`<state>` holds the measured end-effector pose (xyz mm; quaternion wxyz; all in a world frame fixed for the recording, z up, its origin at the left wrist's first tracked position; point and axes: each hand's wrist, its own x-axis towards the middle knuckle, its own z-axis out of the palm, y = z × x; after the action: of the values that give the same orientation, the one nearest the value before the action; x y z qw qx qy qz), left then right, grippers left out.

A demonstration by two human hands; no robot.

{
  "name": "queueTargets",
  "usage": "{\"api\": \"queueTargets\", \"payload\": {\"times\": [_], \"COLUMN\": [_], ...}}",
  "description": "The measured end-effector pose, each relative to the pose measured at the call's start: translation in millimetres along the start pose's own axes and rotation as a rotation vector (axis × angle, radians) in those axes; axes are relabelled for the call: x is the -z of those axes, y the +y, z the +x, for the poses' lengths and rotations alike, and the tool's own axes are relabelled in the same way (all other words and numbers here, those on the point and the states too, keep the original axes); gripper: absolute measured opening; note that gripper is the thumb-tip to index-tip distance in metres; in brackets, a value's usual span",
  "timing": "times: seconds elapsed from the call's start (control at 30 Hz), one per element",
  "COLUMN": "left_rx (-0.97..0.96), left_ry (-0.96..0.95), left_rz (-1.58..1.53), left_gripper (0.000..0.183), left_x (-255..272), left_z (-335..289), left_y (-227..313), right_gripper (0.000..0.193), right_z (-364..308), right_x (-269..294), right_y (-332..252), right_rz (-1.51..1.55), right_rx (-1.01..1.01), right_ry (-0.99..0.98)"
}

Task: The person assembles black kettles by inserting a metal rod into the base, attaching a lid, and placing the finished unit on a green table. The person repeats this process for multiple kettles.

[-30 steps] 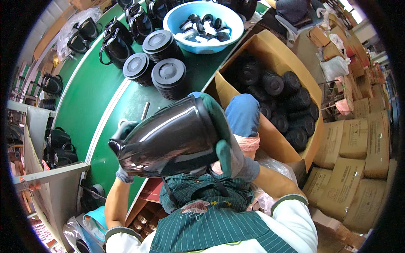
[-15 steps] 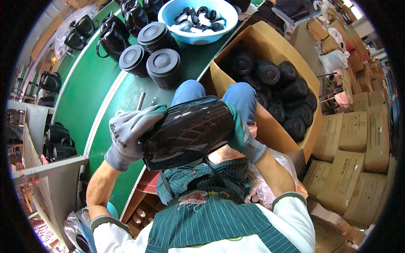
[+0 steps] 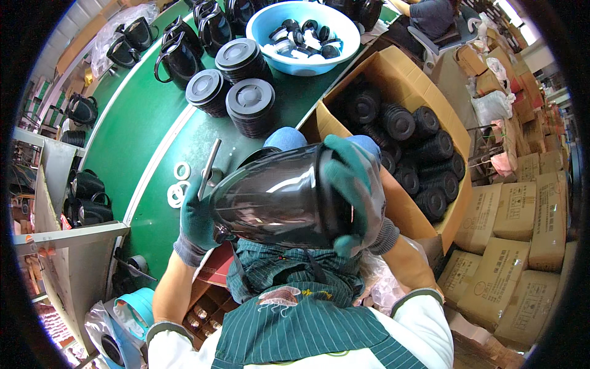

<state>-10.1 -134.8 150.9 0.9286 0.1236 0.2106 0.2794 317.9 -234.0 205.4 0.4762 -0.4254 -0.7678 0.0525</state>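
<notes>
A glossy black jug [image 3: 270, 200] lies on its side above my lap, between both hands. My left hand [image 3: 198, 218], in a grey glove with green palm, is closed at its narrower left end; some of the fingers are hidden. Around the wide right end, past a dark seam, curls my gloved right hand [image 3: 359, 190], fingers spread over the top and thumb below. Just above the left hand a metal rod [image 3: 212, 161] points up; I cannot tell whether that hand touches it. Several white rings [image 3: 176, 195] lie on the green table [image 3: 144, 166] left of the rod.
Stacks of black lids [image 3: 251, 101], black handled jugs [image 3: 179, 61] and a light blue basin [image 3: 307, 69] of small black and white parts stand on the table. An open carton [image 3: 399, 67] of black lids is at right, with stacked cartons [image 3: 495, 255] beyond. Another person [image 3: 433, 18] sits far right.
The jug has turned, showing its seam and wide end more. My right hand has come over its end; my left hand has shifted lower, uncovering the white rings. The view has moved slightly.
</notes>
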Motion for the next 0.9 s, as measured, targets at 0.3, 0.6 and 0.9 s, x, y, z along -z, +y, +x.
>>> {"api": "queueTargets", "payload": {"times": [0.3, 0.6, 0.9], "left_rx": [-0.475, -0.656, -0.854], "left_ry": [0.106, 0.24, -0.265], "left_rz": [0.667, 1.018, 1.655], "left_gripper": [0.075, 0.064, 0.111], "left_x": [-36, -73, -149], "left_z": [14, 8, 0], "left_y": [-3, 2, -13], "right_gripper": [0.112, 0.094, 0.082], "right_z": [-32, -94, -128], "right_x": [-32, -73, -88], "right_y": [-10, 22, 50], "right_rz": [-0.299, 0.618, 1.435], "right_rx": [-0.098, -0.735, -0.776], "right_ry": [-0.097, 0.271, 0.737]}}
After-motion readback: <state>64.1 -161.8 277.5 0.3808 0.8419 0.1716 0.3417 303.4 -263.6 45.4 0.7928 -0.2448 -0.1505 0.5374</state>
